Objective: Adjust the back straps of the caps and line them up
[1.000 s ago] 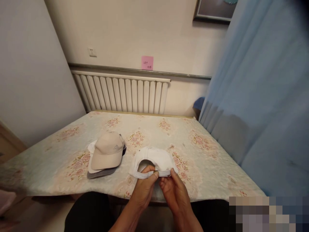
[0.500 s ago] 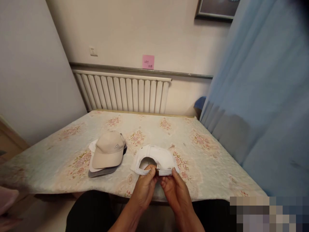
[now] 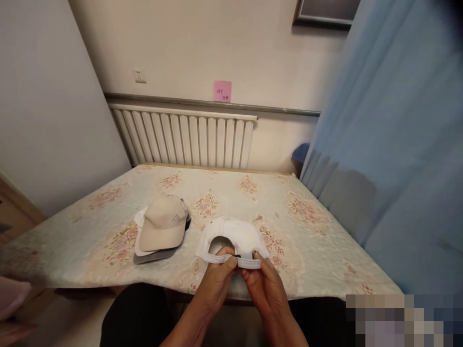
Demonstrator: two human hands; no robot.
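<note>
The white cap (image 3: pixel 240 231) is at 6 o'clock on the flowered cloth (image 3: pixel 318 258); my left hand (image 3: pixel 217 280) pinches its strap (image 3: pixel 249 263), my right hand (image 3: pixel 266 284) its back rim. Stacked caps (image 3: pixel 163 224) lie at its 9 o'clock.

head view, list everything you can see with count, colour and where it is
white cap: 1, white, in both hands
beige cap: 1, beige, topping the stack at left
lower caps: at least 2, white and grey, under it
floral cover: 1, pale with pink flowers, beneath the caps
radiator: 1, off-white, far wall
pipe: 1, grey, above the radiator
note: 1, pink, at the pipe
socket: 1, white, wall, upper left
picture frame: 1, dark, upper right
curtain: 1, blue, right
left hand: 1, bare, at the strap
right hand: 1, bare, cap's right rear
legs: 2, black-clothed, near edge
</note>
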